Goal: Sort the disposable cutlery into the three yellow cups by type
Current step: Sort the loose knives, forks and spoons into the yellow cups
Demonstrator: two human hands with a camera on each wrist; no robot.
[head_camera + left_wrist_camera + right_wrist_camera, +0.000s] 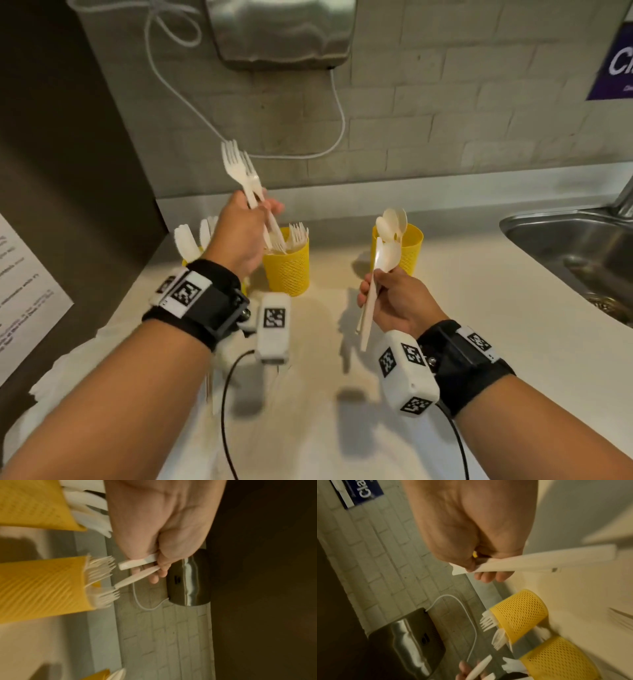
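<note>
Three yellow mesh cups stand at the back of the counter. My left hand (260, 209) pinches two white forks (238, 168), tines up, with their handles (137, 562) just over the middle cup (289, 270), which holds forks. The left cup (34, 504) holds knives (186, 240) and is mostly hidden behind my left wrist. In front of the right cup (412, 250), which holds spoons, my right hand (370, 291) grips a few white spoons (387, 257), bowls up, with their handles (539, 561) pointing toward me.
A steel sink (565, 246) is set into the counter (462, 308) at the right. A metal hand dryer (281, 31) with a white cord (337, 102) hangs on the brick wall. A paper notice (24, 291) sits at the left.
</note>
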